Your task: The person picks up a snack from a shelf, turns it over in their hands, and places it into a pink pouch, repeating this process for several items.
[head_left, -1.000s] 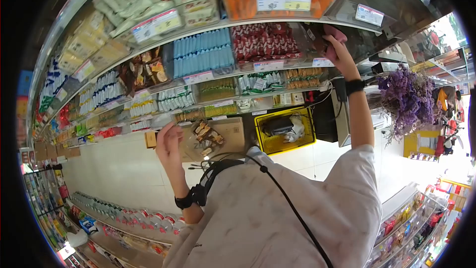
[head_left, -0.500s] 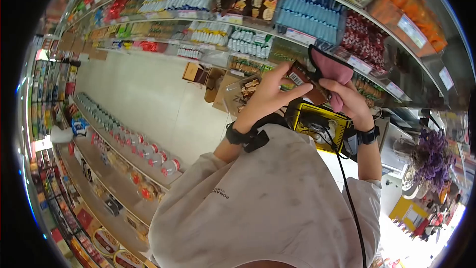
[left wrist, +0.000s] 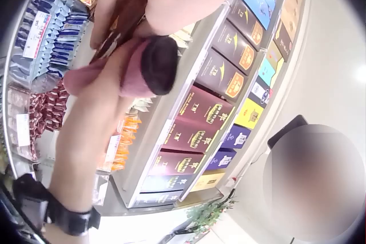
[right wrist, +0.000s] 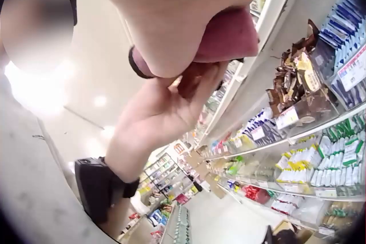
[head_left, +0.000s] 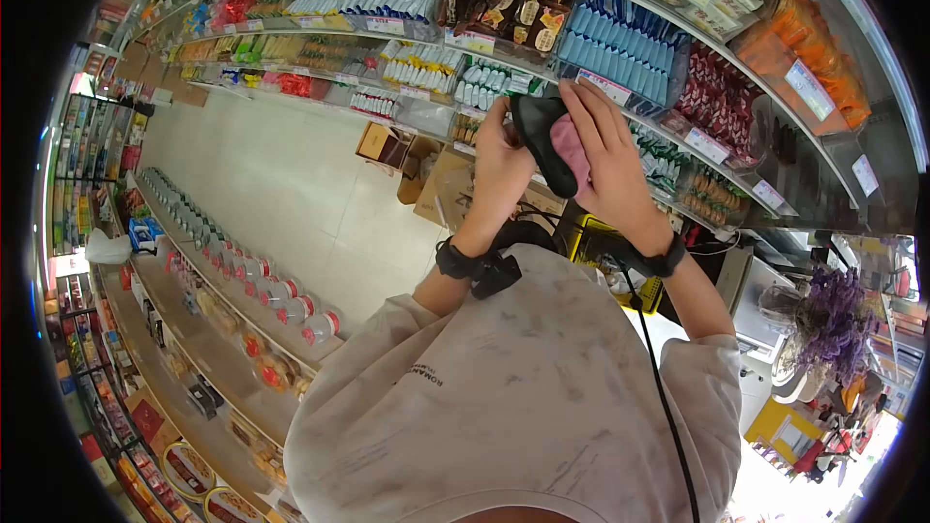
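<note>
Both hands meet in front of my chest, just before the shelves. My right hand [head_left: 612,160] holds a pink cloth with a black edge [head_left: 570,150], its long fingers laid over it. In the left wrist view the cloth [left wrist: 136,72] lies against a brown packet [left wrist: 127,18]. My left hand [head_left: 502,163] grips that packet, which the cloth and fingers hide in the head view. From the right wrist view, the cloth [right wrist: 231,35] shows between the right thumb and fingers, with the left hand [right wrist: 157,119] close beneath.
Shelf bins hold blue packets [head_left: 620,44], red packets [head_left: 719,87] and brown packets [head_left: 509,10]. A yellow basket [head_left: 593,244] stands below the hands. Cardboard boxes [head_left: 383,143] sit on the floor. Jars with red lids [head_left: 295,310] line the shelf behind. A black cable [head_left: 668,397] crosses the shirt.
The right hand has come from the shelf with the pink cloth. The brown packet is in the left hand, and both hands have moved left and closer together, the cloth now over the packet.
</note>
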Demonstrator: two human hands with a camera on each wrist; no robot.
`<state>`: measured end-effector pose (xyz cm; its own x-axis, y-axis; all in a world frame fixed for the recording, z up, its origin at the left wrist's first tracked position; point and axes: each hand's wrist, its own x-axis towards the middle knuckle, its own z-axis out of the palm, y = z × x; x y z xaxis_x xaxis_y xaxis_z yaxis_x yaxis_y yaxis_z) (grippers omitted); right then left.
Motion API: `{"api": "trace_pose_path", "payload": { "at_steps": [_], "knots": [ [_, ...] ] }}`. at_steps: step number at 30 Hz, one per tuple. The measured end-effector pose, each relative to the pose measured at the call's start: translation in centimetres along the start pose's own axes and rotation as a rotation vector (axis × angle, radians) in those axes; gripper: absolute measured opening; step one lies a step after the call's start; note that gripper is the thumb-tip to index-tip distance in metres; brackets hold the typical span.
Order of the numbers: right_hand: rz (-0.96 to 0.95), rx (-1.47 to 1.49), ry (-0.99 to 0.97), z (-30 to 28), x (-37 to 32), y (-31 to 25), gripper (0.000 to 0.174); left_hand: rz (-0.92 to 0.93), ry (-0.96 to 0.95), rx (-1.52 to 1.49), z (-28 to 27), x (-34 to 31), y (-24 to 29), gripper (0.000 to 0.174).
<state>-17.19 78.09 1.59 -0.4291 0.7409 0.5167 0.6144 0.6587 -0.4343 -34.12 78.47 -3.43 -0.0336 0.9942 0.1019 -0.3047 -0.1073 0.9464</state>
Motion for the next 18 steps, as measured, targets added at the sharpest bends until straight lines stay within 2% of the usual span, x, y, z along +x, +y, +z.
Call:
{"api": "trace_pose_path", "payload": {
  "at_steps": [2, 5, 6, 9, 10, 17, 18],
  "knots": [
    [0.129, 0.152, -0.012, 1.0, -0.4, 0.6, 0.071, -0.043, -0.045, -0.003, -0.6, 0.2, 0.4, 0.027],
    [0.235, 0.625, 0.128, 3.9, -2.2, 2.5, 0.066, -0.085, -0.015, -0.085, 0.6, 0.1, 2.1, 0.025],
    [0.38, 0.762, 0.09, 3.7, -2.5, 3.2, 0.059, -0.1, -0.066, -0.094, 0.4, -0.1, 2.4, 0.036],
    [0.908, 1.195, -0.015, 0.3, -0.9, 2.8, 0.052, -0.148, -0.053, -0.102, 0.6, -0.3, 4.0, 0.036],
    [0.762, 1.089, 0.091, 0.9, -1.4, 3.6, 0.048, -0.13, -0.055, -0.103, 0.6, -0.4, 4.4, 0.036],
    [0.925, 1.188, 0.117, -1.4, -2.8, 3.3, 0.052, -0.04, -0.033, -0.119, 0.9, 0.6, 4.4, 0.032],
    [0.844, 1.01, 0.136, -1.4, -2.3, 2.0, 0.048, -0.041, -0.036, -0.118, 1.0, 0.6, 4.2, 0.033]
  ]
}}
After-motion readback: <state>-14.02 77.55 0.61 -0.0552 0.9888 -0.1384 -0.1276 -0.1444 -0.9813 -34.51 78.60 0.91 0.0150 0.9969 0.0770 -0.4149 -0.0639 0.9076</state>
